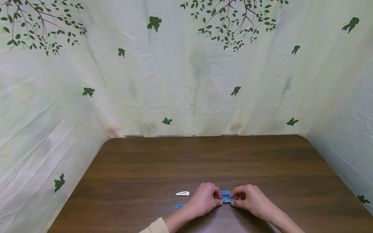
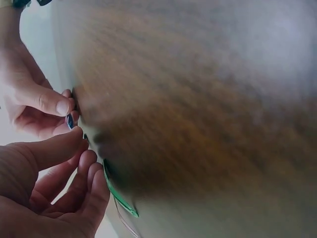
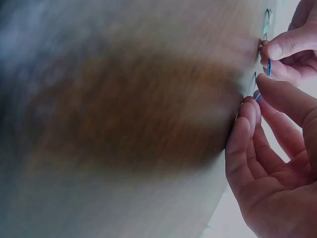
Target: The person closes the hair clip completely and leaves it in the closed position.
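A blue snap hair clip [image 1: 227, 200] spans the gap between my two hands in the head view. My left hand [image 1: 205, 200] pinches its left end between thumb and fingers, while my right hand [image 1: 251, 201] pinches the right end. Just behind it, a second blue hair clip [image 1: 225, 193] lies on the table. To the left of my left hand are a white hair clip [image 1: 182, 193] and another blue hair clip [image 1: 179, 206], the latter partly hidden by the forearm. Part of the held clip [image 3: 269, 67] shows in the right wrist view.
The brown wooden table [image 1: 204, 158] has rounded far corners. A pale curtain [image 1: 180, 81] with printed leaves and branches surrounds it on the back and sides. In the left wrist view, a green-looking clip [image 2: 118, 193] lies beside my left fingers.
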`<action>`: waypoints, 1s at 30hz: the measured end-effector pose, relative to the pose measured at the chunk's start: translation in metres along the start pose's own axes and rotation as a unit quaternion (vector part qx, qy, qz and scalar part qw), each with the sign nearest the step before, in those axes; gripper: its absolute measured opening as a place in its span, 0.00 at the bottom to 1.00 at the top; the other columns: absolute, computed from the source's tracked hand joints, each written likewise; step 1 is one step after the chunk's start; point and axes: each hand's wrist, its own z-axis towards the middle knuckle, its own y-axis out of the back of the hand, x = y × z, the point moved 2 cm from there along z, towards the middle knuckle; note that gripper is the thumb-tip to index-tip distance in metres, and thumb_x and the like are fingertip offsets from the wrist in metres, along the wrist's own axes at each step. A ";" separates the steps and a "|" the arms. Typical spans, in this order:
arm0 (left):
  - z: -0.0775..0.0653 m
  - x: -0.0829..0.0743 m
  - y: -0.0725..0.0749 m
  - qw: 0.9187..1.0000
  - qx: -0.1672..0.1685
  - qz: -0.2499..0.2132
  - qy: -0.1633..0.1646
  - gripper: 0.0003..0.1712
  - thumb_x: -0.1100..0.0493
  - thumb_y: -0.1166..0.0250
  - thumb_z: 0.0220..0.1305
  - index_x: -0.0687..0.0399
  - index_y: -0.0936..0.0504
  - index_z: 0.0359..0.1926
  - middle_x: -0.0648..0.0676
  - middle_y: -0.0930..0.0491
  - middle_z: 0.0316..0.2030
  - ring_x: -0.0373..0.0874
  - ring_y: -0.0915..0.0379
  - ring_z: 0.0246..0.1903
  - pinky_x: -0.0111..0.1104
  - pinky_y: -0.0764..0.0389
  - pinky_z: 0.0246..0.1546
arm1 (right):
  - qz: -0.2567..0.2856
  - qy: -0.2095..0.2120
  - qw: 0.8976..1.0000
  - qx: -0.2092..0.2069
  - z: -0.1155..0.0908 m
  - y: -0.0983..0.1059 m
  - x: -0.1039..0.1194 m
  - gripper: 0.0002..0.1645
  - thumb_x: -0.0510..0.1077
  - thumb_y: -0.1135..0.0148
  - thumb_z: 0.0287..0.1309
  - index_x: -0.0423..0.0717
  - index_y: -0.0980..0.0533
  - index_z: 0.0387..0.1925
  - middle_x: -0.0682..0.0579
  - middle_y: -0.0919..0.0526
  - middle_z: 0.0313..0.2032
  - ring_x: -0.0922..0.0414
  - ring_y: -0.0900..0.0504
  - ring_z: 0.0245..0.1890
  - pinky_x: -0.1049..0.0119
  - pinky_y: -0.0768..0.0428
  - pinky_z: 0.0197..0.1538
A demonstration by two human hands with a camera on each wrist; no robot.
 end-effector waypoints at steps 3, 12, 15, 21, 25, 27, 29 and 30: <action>0.001 -0.001 -0.001 1.000 -0.002 0.014 -0.001 0.09 0.63 0.24 0.48 0.48 0.16 0.20 0.35 0.29 0.18 0.26 0.35 0.21 0.21 0.33 0.24 | -0.007 0.002 1.000 -0.002 0.001 0.000 -0.001 0.06 0.42 0.27 0.52 0.54 0.18 0.31 0.64 0.20 0.24 0.67 0.23 0.25 0.70 0.24 0.29; 0.001 0.000 -0.005 0.999 -0.012 0.040 -0.017 0.10 0.63 0.23 0.45 0.47 0.17 0.19 0.36 0.30 0.20 0.26 0.36 0.22 0.19 0.34 0.24 | -0.020 0.020 1.000 -0.001 0.001 0.000 -0.006 0.08 0.42 0.25 0.50 0.55 0.18 0.31 0.65 0.22 0.25 0.68 0.24 0.25 0.70 0.24 0.29; 0.002 0.000 -0.005 0.999 -0.012 0.046 -0.019 0.10 0.63 0.23 0.45 0.47 0.17 0.19 0.36 0.30 0.20 0.26 0.37 0.22 0.19 0.35 0.24 | -0.021 0.022 1.000 0.003 0.001 0.000 -0.007 0.08 0.42 0.25 0.51 0.55 0.18 0.31 0.66 0.22 0.25 0.68 0.24 0.25 0.70 0.24 0.29; 0.002 0.000 -0.006 0.999 -0.012 0.046 -0.017 0.10 0.63 0.23 0.45 0.47 0.17 0.19 0.37 0.29 0.20 0.25 0.37 0.22 0.19 0.35 0.24 | -0.012 0.024 1.000 0.007 0.001 0.001 -0.009 0.08 0.40 0.26 0.50 0.53 0.18 0.32 0.65 0.22 0.24 0.68 0.24 0.25 0.70 0.24 0.29; 0.002 0.000 -0.006 0.999 -0.014 0.049 -0.018 0.10 0.63 0.23 0.45 0.47 0.17 0.19 0.37 0.29 0.20 0.25 0.37 0.22 0.19 0.35 0.24 | -0.008 0.028 1.000 0.009 0.001 0.002 -0.010 0.08 0.40 0.26 0.51 0.53 0.18 0.32 0.65 0.22 0.24 0.68 0.24 0.26 0.70 0.24 0.29; 0.002 0.000 -0.006 0.998 -0.015 0.050 -0.019 0.10 0.63 0.23 0.45 0.47 0.17 0.20 0.37 0.29 0.20 0.25 0.37 0.22 0.19 0.35 0.25 | -0.007 0.030 0.999 0.009 0.001 0.002 -0.010 0.08 0.40 0.26 0.51 0.52 0.18 0.32 0.65 0.22 0.25 0.68 0.24 0.26 0.70 0.23 0.29; 0.002 0.000 -0.007 0.998 -0.015 0.050 -0.020 0.09 0.62 0.23 0.45 0.47 0.16 0.20 0.37 0.29 0.21 0.25 0.37 0.22 0.18 0.35 0.25 | -0.005 0.031 0.999 0.010 0.001 0.001 -0.010 0.07 0.40 0.26 0.51 0.52 0.18 0.33 0.65 0.22 0.25 0.68 0.24 0.26 0.70 0.23 0.29; 0.001 0.000 -0.007 0.998 -0.014 0.050 -0.021 0.09 0.62 0.23 0.45 0.47 0.16 0.20 0.37 0.29 0.21 0.25 0.37 0.22 0.18 0.35 0.25 | -0.004 0.032 0.999 0.010 0.001 0.001 -0.010 0.07 0.40 0.26 0.51 0.52 0.18 0.33 0.65 0.22 0.25 0.68 0.24 0.26 0.70 0.23 0.30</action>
